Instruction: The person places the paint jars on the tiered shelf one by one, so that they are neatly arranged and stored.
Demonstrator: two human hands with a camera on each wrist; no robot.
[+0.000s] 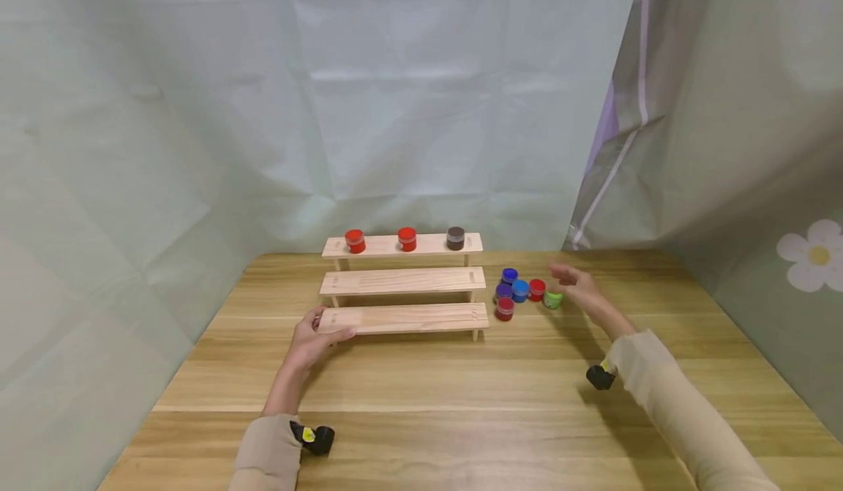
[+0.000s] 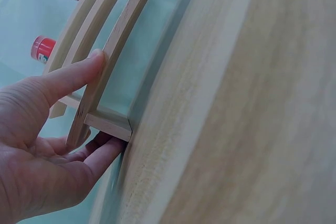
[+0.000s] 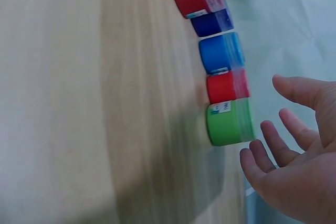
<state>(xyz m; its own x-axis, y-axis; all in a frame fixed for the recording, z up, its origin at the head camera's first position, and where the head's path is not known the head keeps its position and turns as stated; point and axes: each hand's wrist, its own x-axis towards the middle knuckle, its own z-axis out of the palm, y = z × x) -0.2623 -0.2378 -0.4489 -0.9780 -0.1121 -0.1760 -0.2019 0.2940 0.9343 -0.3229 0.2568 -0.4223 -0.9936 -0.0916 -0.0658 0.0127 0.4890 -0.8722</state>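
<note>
A three-tiered wooden rack (image 1: 403,318) stands on the table. My left hand (image 1: 309,340) grips the left end of its lowest step; in the left wrist view the thumb lies on the step's front edge and the fingers curl under by the leg. Two red paint jars (image 1: 355,241) and one dark jar (image 1: 455,238) stand on the top step. My right hand (image 1: 582,292) hovers with spread, slightly bent fingers just above and beside a green jar (image 3: 229,123), holding nothing. Next to the green jar is a red jar (image 3: 228,86).
Right of the rack, more jars stand grouped: a light blue one (image 1: 519,290), a dark blue one (image 1: 510,276), a purple one (image 1: 503,293) and a dark red one (image 1: 505,309). Pale cloth (image 1: 408,110) hangs behind the wooden table (image 1: 421,410) and along both sides.
</note>
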